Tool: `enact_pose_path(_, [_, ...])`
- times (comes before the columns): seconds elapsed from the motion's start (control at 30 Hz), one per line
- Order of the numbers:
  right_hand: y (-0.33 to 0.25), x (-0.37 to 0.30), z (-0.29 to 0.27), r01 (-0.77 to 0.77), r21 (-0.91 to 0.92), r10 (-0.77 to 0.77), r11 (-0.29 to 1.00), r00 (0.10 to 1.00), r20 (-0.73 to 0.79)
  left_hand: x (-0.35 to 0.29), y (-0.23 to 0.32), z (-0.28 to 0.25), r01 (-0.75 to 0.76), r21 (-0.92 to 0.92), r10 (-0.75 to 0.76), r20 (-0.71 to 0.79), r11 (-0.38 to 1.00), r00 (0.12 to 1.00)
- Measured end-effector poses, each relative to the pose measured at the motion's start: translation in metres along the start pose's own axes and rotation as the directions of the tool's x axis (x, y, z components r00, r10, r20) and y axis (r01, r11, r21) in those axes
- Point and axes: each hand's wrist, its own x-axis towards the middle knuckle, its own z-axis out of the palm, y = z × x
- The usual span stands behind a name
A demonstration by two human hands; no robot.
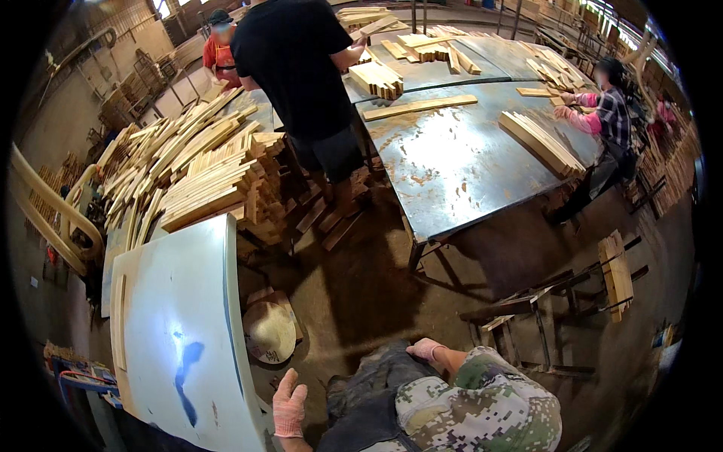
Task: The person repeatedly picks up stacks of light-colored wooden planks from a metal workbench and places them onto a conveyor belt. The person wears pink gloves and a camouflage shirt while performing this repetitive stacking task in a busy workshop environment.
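My left hand (288, 405), in a pale pink knit glove, is raised beside the right edge of a white-topped table (169, 301). Its fingers are apart and nothing is in it. My right hand (427, 349), gloved alike, rests against the dark apron (369, 380) over my lap; its fingers are too small and hidden to make out. A camouflage garment (482, 399) covers my right side. On the white table's left edge lies a single wooden strip (119, 320), and a blue stain marks its surface.
Stacked wooden strips (207, 196) stand beyond the white table. A round stool (269, 331) is by its right side. A metal-topped table (452, 158) holds boards (542, 143). A person in black (297, 68) stands ahead; another person (614, 113) handles wood at right. A metal rack (535, 301) stands nearby.
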Motion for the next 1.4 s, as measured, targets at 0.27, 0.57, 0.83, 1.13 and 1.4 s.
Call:
enact_pose_path(0.27, [0.000, -0.018, 0.011, -0.041, 0.130, 0.035, 0.991, 0.998, 0.042, 0.012, -0.024, -0.006, 0.033, 0.070, -0.038, 0.063, 0.997, 0.997])
enact_pose_path(0.57, [-0.019, -0.037, 0.017, -0.018, 0.240, 0.018, 0.971, 1.000, 0.002, 0.044, -0.013, -0.023, -0.072, 0.130, 0.049, 0.168, 0.989, 0.985])
enact_pose_path(0.83, [-0.085, -0.099, 0.022, -0.064, 0.351, 0.077, 0.934, 0.997, -0.023, 0.061, -0.011, -0.057, -0.152, 0.137, 0.124, 0.197, 0.979, 0.973])
enact_pose_path(1.13, [-0.096, -0.069, 0.042, -0.180, 0.547, 0.197, 0.818, 0.980, 0.029, 0.063, 0.019, -0.098, -0.223, 0.031, 0.218, 0.122, 0.974, 0.968])
enact_pose_path(1.4, [-0.112, -0.044, 0.053, -0.148, 0.540, 0.160, 0.828, 0.987, 0.026, 0.093, 0.014, -0.131, -0.518, 0.266, 0.582, -0.360, 0.813, 0.729])
